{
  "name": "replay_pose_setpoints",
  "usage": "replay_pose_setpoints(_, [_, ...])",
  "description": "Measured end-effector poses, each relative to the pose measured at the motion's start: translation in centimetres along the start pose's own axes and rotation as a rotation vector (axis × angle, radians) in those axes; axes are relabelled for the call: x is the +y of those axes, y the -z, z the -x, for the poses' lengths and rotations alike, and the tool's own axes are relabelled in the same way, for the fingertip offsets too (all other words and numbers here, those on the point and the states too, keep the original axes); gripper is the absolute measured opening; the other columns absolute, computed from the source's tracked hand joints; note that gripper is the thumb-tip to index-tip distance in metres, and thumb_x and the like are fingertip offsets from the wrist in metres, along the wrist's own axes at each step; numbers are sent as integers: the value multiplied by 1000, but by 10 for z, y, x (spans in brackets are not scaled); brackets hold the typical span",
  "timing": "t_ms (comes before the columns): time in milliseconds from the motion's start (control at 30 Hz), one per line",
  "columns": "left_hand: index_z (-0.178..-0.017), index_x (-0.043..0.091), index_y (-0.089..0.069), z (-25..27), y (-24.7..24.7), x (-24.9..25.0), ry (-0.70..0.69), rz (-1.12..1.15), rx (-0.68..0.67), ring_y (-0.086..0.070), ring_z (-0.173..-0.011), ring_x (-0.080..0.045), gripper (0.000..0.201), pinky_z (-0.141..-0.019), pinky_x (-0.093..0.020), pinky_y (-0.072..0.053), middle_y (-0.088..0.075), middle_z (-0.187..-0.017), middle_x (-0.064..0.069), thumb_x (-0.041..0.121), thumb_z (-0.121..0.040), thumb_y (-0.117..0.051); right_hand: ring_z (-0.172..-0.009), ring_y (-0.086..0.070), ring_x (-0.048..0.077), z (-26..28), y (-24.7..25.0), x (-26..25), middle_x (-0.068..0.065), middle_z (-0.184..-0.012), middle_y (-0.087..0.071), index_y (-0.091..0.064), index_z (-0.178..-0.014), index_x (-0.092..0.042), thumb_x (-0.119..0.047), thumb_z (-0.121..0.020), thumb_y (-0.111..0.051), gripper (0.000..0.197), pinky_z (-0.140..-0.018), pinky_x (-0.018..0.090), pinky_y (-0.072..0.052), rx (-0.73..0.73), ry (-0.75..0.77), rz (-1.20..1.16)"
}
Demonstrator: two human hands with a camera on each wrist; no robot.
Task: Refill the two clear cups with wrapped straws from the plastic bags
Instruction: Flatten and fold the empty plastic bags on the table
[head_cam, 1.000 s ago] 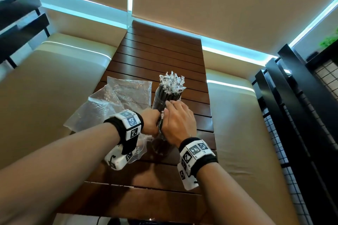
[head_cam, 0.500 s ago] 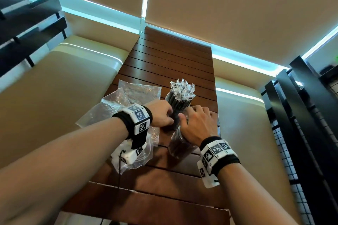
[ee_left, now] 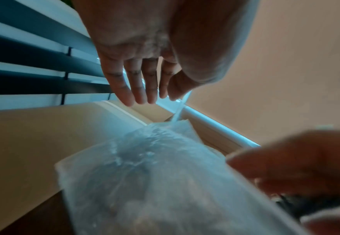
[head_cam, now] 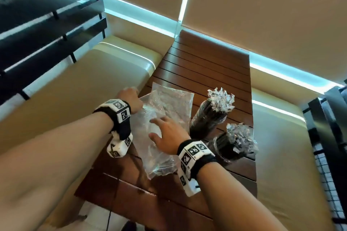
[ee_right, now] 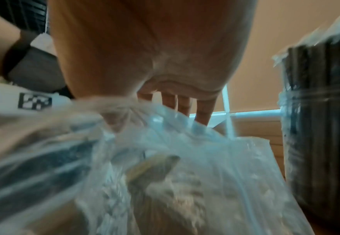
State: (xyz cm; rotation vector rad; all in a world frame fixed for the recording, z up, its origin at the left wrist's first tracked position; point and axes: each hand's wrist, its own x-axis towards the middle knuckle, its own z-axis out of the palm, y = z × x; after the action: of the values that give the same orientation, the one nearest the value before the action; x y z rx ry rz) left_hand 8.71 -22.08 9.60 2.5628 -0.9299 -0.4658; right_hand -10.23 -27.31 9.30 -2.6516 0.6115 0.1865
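Both tall clear plastic cups on the slatted wooden bench look full of wrapped black straws, while the left hand pinches a crinkled clear plastic bag and the right hand, grip wide, rests on it.

Free room lies at the far end of the bench; the near middle is crowded.

Two straw-packed cups stand close together on the right side of the bench, leaving only a narrow gap between them and blocking reach along that edge. Crumpled bags cover the left and centre, under the left hand and right hand. Bare slats beyond the bags and cups give open passage. Cushions flank both sides.
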Motion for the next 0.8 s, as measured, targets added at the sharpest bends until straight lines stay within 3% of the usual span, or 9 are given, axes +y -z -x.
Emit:
replay_pose_setpoints(100, [-128,4,-53,-3,-14,-36,132,-3,-80,-53,-118,-39,44,-99,-42,-46,-51,-132,-21,17,-86,-58,-132,-41,28,-12,-37,6,4,-145,-44,-41,-144,-30,-35,-90,-55,56,-107,43,-40,-138,-23,50])
replay_pose_setpoints(233, [-141,13,-38,-9,-40,-67,106,-46,-206,-39,-134,-37,58,-110,-41,-35,-33,-150,-19,37,-91,-53,-122,-51,31,-18,-70,25,5,-136,-49,-49,-135,-28,-25,-86,-57,50,-99,41,-47,-155,-83,49])
replay_pose_setpoints(367, [-148,13,-27,-11,-53,-80,89,-80,-344,-47,-130,-32,75,-104,-36,-43,-45,-146,-14,30,-84,-61,-114,-54,29,-11,-90,43,4,-125,-50,-56,-122,-25,-21,-73,-72,51,-92,32,-47,-241,-147,93])
replay_pose_setpoints(500, [-150,22,-28,-7,-58,-88,19,-208,-396,-46,-129,-31,81,-103,-36,-42,-45,-144,-11,36,-80,-66,-118,-50,25,-5,-105,52,2,-129,-42,-49,-132,-24,-28,-72,-72,64,-102,34,-44,-241,-141,32])
replay_pose_setpoints(567, [-136,31,-44,-4,-57,-86,-15,-279,-364,-38,-130,-29,61,-108,-44,-35,-39,-140,-6,38,-78,-63,-118,-50,23,-4,-106,55,1,-130,-40,-50,-133,-23,-30,-71,-74,67,-103,32,-43,-239,-130,34])
replay_pose_setpoints(600, [-120,33,-51,-3,-56,-85,-31,-267,-359,-37,-127,-26,46,-108,-48,-32,-38,-135,-3,37,-76,-60,-117,-50,23,-4,-103,55,1,-130,-42,-51,-131,-23,-28,-71,-75,65,-102,31,-43,-248,-126,30])
replay_pose_setpoints(667, [-93,30,-49,-3,-55,-81,-67,-213,-410,-48,-115,-23,22,-103,-46,-36,-48,-119,1,27,-73,-57,-118,-52,23,0,-96,54,0,-131,-45,-55,-129,-22,-19,-79,-69,52,-101,31,-43,-261,-122,40])
replay_pose_setpoints(733, [-81,25,-47,1,-54,-77,-131,-154,-457,-58,-94,-22,14,-84,-33,-46,-60,-97,1,17,-74,-57,-116,-54,23,6,-85,49,-1,-129,-49,-59,-124,-21,-15,-88,-58,36,-97,33,-45,-200,-142,40])
replay_pose_setpoints(800, [-75,22,-47,8,-47,-71,-209,-107,-440,-56,-80,-21,12,-68,-28,-44,-60,-82,2,13,-77,-55,-110,-57,22,10,-69,39,-1,-124,-50,-57,-119,-21,-21,-90,-54,29,-89,30,-47,17,-164,24])
